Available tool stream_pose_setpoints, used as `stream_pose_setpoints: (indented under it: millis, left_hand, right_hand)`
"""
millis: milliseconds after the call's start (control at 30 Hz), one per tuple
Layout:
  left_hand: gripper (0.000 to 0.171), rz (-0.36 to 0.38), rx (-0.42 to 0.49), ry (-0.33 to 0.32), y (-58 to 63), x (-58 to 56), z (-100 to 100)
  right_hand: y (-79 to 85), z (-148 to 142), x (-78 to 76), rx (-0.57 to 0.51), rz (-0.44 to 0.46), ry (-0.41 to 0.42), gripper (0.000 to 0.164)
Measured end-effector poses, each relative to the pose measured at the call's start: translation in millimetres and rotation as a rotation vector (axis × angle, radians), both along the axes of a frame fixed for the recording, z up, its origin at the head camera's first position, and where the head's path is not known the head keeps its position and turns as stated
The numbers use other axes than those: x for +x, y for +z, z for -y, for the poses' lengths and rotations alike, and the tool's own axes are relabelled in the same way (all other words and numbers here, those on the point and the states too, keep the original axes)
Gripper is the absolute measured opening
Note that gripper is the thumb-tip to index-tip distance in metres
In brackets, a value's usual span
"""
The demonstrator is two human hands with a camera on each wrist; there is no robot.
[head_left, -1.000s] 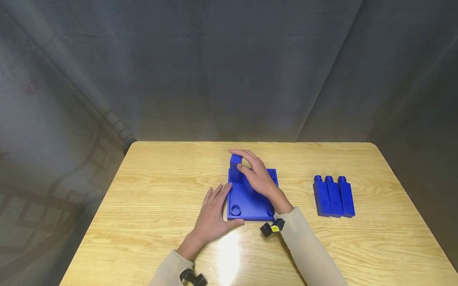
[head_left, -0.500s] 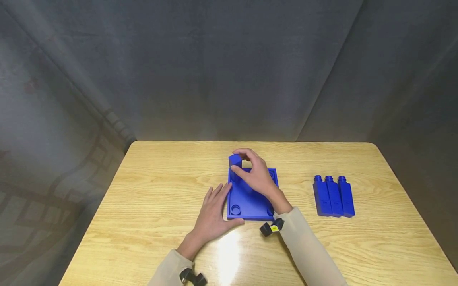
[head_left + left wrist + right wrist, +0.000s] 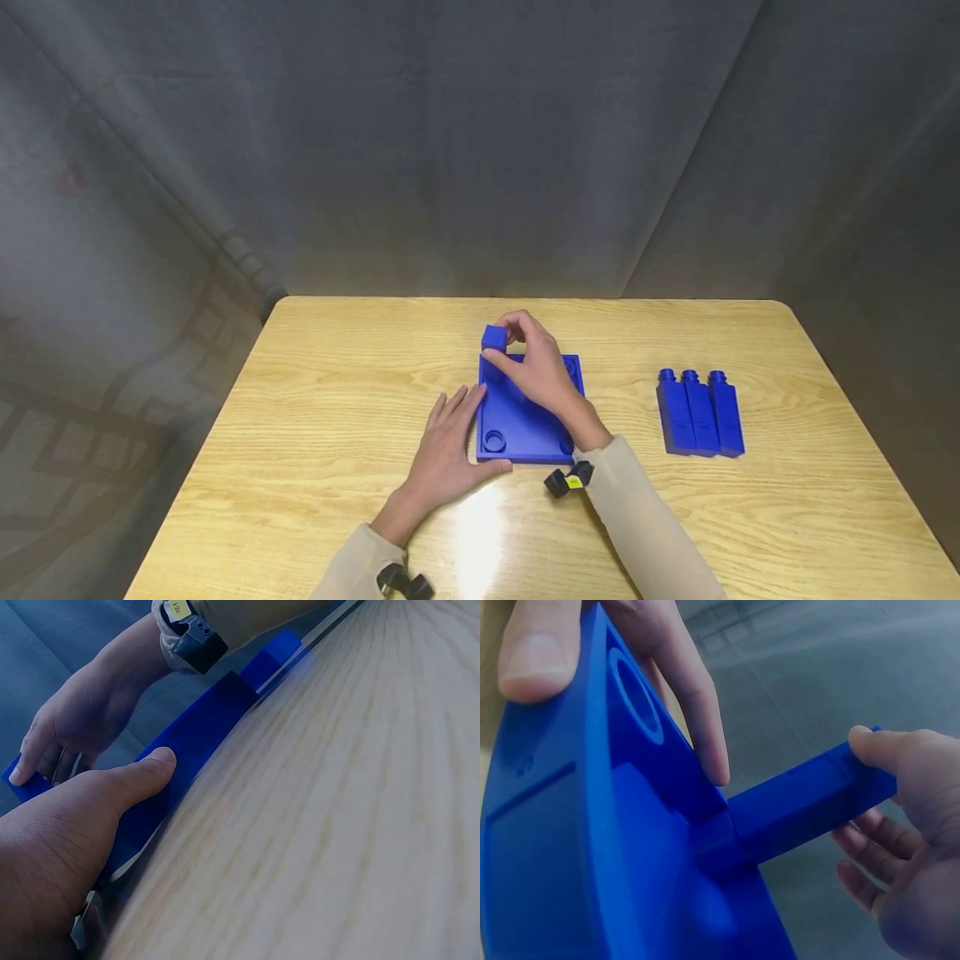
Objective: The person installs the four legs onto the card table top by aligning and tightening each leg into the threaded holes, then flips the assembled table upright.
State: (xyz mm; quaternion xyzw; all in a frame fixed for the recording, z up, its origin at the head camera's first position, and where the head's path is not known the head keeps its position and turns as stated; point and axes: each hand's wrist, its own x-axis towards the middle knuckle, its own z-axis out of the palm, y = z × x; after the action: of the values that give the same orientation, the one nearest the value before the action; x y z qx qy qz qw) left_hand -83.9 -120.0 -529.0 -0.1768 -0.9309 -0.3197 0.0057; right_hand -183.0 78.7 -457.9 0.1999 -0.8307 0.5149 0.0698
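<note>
A blue square board (image 3: 525,427) with raised rims and round corner sockets lies on the table. At its far left corner a blue square leg (image 3: 493,338) stands upright in the socket area. My right hand (image 3: 546,372) pinches the leg near its top, thumb in front and fingers behind. In the right wrist view the lower end of the leg (image 3: 802,804) meets a corner of the board. My left hand (image 3: 447,454) rests against the board's near left corner, thumb along the front wall and straight fingers at the left side. The left wrist view shows that thumb (image 3: 154,771) pressing the wall.
Three more blue legs (image 3: 700,417) with threaded ends lie side by side on the right of the wooden table (image 3: 337,375). A grey curtain (image 3: 465,167) hangs behind the table. Each wrist wears a small black camera.
My right fingers have shifted from reaching over the top of the leg to pinching it, and the leg has turned about its upright axis. The left hand has stayed put.
</note>
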Motion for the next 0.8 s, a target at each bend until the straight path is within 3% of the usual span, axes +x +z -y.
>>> stream_pose_setpoints:
  millis: [167, 367, 800]
  left_hand:
    - [0.122, -0.019, 0.011, -0.001, -1.3, -0.1, -0.2]
    - [0.123, -0.015, 0.008, -0.006, -0.9, -1.4, -0.4]
    - [0.122, -0.021, 0.013, 0.003, -1.7, -0.2, 0.1]
  right_hand:
    - [1.5, -1.9, 1.0, 0.013, 0.011, 0.058, 0.058]
    - [1.7, -5.5, 1.3, -0.027, 0.067, 0.131, 0.049]
    - [-0.5, -4.0, -1.3, -0.027, 0.053, 0.089, 0.038]
